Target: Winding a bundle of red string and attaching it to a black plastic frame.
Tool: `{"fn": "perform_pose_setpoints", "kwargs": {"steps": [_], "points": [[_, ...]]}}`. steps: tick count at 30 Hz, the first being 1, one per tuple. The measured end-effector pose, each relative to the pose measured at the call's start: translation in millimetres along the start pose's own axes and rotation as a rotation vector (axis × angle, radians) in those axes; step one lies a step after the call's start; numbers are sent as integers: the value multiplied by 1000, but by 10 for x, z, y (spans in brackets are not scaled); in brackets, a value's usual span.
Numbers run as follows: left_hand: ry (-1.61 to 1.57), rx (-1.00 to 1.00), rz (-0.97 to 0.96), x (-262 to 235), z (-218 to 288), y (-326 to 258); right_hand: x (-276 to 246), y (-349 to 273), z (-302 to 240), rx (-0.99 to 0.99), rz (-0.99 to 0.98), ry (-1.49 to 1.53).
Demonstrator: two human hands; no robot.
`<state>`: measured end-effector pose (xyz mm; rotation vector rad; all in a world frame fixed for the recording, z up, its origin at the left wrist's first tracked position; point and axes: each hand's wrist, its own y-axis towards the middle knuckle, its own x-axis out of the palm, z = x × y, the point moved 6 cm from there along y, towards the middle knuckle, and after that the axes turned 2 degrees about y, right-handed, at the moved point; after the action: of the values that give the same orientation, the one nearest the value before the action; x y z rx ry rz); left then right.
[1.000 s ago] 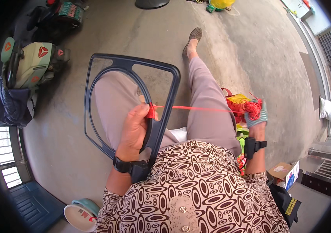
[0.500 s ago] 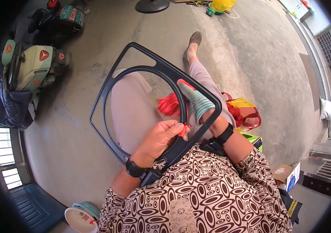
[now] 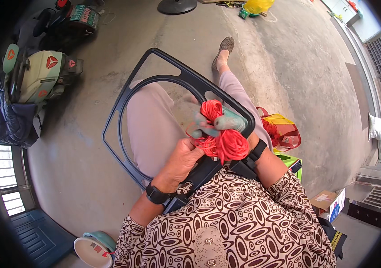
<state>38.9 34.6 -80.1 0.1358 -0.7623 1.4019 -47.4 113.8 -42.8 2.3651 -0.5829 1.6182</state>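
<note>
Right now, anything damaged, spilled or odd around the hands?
Nothing looks spilled or damaged. One mild mismatch: the right hand wears a grey-green glove while the left hand is bare, both at the red cord by the black frame.

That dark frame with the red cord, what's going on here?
A person has a dark frame with a round opening over the left leg. The gloved right hand holds a bundle of red cord at the frame's near right side. The bare left hand meets it there, though the bundle hides its fingertips. More red cord sits in a red and yellow bag beyond the right arm.
</note>
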Motion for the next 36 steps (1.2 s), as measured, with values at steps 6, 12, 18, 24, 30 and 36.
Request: {"fn": "perform_pose_setpoints", "kwargs": {"steps": [6,12,18,24,30,36], "points": [[-70,31,105,-32,153,-35,-391,-228,-186,-181,354,-202],[-54,-15,159,-104,202,-111,-898,-1305,-881,-629,393,77],[-120,36,163,-161,189,-90,-1067,-2252,-1249,-706,234,226],[-52,101,169,-172,208,-77,-1267,-2394,-1131,-641,652,-121],[44,164,244,-152,258,-115,-834,-1350,-730,-279,819,-682],[76,185,246,-193,235,-114,-169,-237,-338,-230,470,-693]]}}
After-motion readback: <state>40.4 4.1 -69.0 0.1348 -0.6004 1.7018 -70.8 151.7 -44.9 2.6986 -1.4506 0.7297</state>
